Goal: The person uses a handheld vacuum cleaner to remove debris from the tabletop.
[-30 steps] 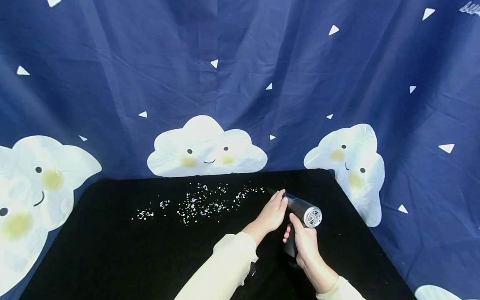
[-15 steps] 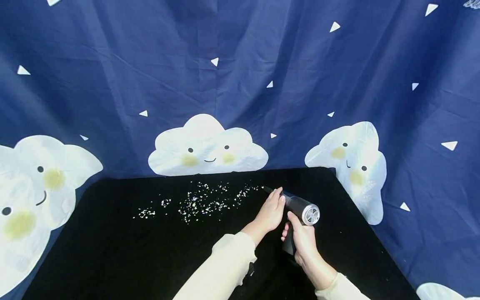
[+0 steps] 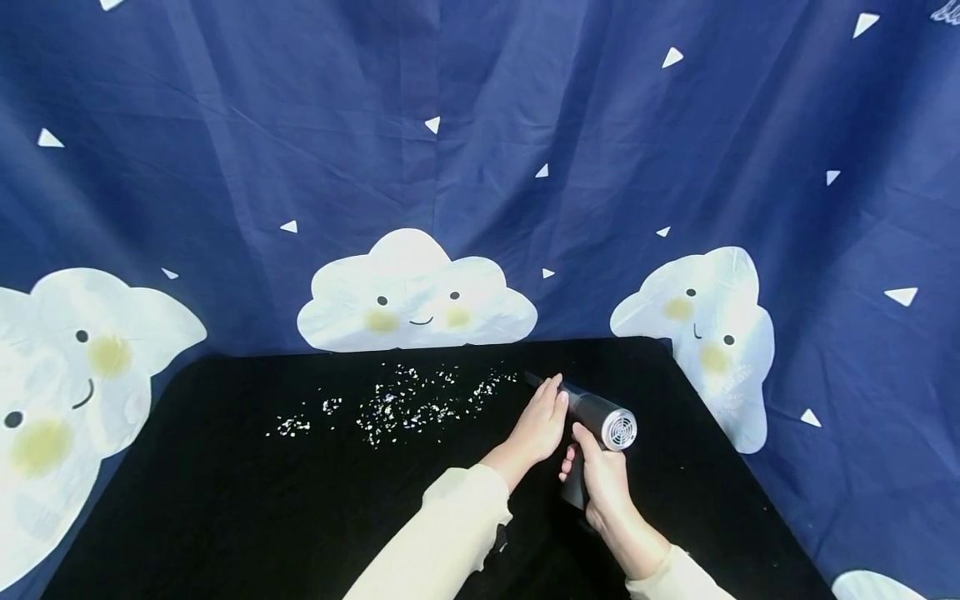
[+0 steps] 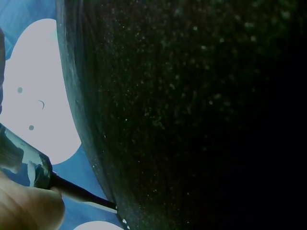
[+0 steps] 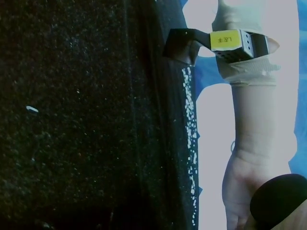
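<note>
Lower right of centre in the head view: right hand (image 3: 603, 483) wrapped round the dark grip of a handheld blower (image 3: 600, 414), round grille facing the camera. Just left of it, left hand (image 3: 542, 423) laid over the barrel, fingers curved along it, thin black nozzle (image 3: 534, 380) poking out past the fingertips. Long axis of the tool running from lower right up toward upper left, aimed at the scattered white flecks (image 3: 405, 404) strewn leftward across the black tabletop (image 3: 225, 500); left hand nearer to them. Beyond, blue cloud-print backdrop (image 3: 480, 167).
</note>
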The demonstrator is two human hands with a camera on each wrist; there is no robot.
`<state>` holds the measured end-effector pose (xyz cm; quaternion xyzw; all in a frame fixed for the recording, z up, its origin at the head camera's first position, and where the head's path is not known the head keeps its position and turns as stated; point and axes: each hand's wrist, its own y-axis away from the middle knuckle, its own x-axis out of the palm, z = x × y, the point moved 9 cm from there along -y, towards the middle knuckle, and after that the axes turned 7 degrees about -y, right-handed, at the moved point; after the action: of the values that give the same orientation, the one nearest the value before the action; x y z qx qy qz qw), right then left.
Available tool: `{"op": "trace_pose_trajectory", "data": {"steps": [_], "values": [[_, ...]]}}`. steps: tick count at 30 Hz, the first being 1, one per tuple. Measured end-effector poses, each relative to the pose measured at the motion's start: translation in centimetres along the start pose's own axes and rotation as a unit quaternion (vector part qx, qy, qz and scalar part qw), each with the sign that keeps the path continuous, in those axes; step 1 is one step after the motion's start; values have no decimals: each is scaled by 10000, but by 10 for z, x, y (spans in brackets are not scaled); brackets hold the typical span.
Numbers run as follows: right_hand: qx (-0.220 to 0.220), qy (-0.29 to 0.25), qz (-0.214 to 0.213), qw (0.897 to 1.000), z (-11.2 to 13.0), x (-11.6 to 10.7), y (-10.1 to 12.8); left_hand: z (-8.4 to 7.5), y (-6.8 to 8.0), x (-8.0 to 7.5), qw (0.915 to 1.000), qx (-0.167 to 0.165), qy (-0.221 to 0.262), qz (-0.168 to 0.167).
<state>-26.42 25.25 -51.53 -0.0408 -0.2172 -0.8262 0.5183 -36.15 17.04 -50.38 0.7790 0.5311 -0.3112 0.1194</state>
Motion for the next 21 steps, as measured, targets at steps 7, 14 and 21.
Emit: {"op": "trace_pose_trajectory", "data": {"steps": [7, 14, 21], "values": [[73, -48, 87, 9999, -2, 3, -2, 3, 2, -4, 9998, -147, -70, -115], [82, -32, 135, 9999, -2, 6, -2, 3, 4, -8, 9996, -160, -160, -175], [112, -56, 206, 9997, -3, 9, -2, 3, 6, -12, 9995, -137, -190, -212]]}}
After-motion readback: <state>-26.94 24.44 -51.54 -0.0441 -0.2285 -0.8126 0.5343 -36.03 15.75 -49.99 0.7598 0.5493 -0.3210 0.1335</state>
